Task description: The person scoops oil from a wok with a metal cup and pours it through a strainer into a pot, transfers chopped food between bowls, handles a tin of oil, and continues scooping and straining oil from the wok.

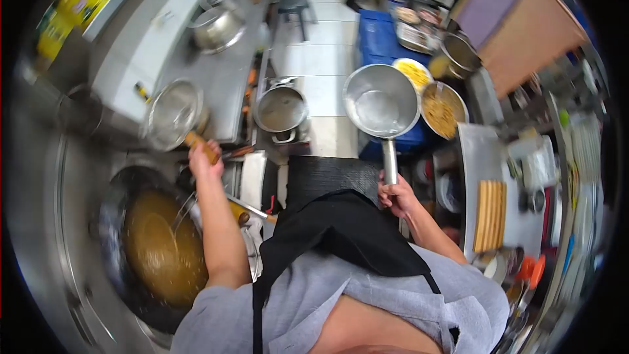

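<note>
My left hand (205,160) is closed around the wooden handle of a round mesh strainer (173,115), held out over the edge of the steel counter. Below that arm sits a large dark wok (118,223) with brown liquid (160,242) in it; a ladle-like tool with a long handle rests across its right side. My right hand (396,195) grips the metal handle of a deep steel saucepan (382,101). The saucepan's bare shiny inside faces up, and it is held in front of a blue container and beside bowls of food.
A steel pot (282,110) stands low ahead, and another pot (218,26) sits on the left counter. Right of the saucepan are a bowl of yellow strips (414,73) and a bowl of brown food (442,111). A wooden board (490,216) lies on the right-hand shelf. Farther off is a stool (296,6).
</note>
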